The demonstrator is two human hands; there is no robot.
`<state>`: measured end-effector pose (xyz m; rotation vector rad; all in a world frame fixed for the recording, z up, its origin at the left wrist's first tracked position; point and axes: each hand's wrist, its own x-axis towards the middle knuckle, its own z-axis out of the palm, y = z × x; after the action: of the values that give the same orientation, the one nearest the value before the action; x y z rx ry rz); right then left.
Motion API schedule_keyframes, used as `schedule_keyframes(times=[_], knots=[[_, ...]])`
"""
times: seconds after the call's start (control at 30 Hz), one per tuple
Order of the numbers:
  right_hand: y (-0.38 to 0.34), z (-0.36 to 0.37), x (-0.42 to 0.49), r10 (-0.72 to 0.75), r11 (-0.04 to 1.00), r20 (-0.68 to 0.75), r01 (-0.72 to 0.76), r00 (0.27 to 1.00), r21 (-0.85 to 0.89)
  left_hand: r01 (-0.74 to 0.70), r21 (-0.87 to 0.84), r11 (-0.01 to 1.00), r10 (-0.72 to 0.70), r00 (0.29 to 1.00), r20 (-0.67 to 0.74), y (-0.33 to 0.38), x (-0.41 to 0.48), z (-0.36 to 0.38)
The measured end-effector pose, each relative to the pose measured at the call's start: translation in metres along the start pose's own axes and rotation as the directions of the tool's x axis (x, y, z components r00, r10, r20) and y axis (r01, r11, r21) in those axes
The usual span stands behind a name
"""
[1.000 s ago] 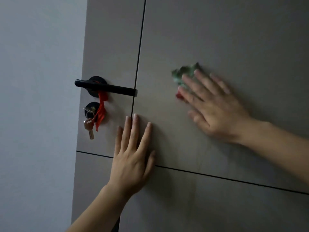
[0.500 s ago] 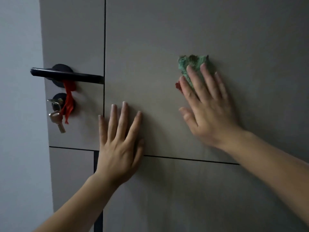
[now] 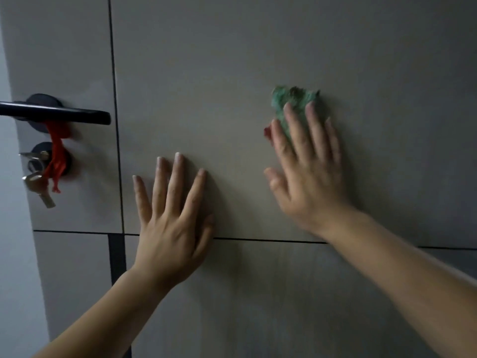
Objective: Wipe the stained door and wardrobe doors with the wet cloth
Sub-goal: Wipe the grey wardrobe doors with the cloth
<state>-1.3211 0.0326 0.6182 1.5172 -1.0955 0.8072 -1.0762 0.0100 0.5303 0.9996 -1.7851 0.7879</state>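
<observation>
A grey-brown panelled door (image 3: 206, 73) fills the view. My right hand (image 3: 307, 174) presses a green cloth (image 3: 291, 99) flat against the door's upper middle panel, fingers straight and spread. Only the cloth's top and a small red edge by the index finger show; the hand hides the remainder. My left hand (image 3: 173, 223) lies flat on the same panel lower left, fingers spread, holding nothing.
A black lever handle (image 3: 59, 115) sticks out at the left edge. Below it, keys (image 3: 38, 187) hang in the lock with a red ribbon (image 3: 58, 156). A pale wall (image 3: 13, 254) borders the door on the left. Dark grooves divide the panels.
My right hand has slid the cloth rightward and up across the panel. The view has shifted right, so the handle sits nearer the left edge. The left hand keeps its place on the door.
</observation>
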Motion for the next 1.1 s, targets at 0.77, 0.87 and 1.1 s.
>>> schedule_keyframes(times=[0.77,0.87,1.1], knots=[[0.1,-0.013,0.003,-0.084,0.996,0.004,0.084,0.996,-0.038,-0.121,0.02,0.992,0.122,0.991,-0.062,0.075,0.045,0.017],[0.113,-0.026,0.061,0.213,0.977,-0.075,-0.211,0.974,0.034,-0.094,0.024,0.995,0.095,0.993,-0.069,0.085,0.049,0.02],[0.089,-0.012,0.002,-0.375,0.921,0.08,0.381,0.924,-0.078,-0.068,0.044,0.997,0.07,0.996,-0.055,0.089,0.049,0.021]])
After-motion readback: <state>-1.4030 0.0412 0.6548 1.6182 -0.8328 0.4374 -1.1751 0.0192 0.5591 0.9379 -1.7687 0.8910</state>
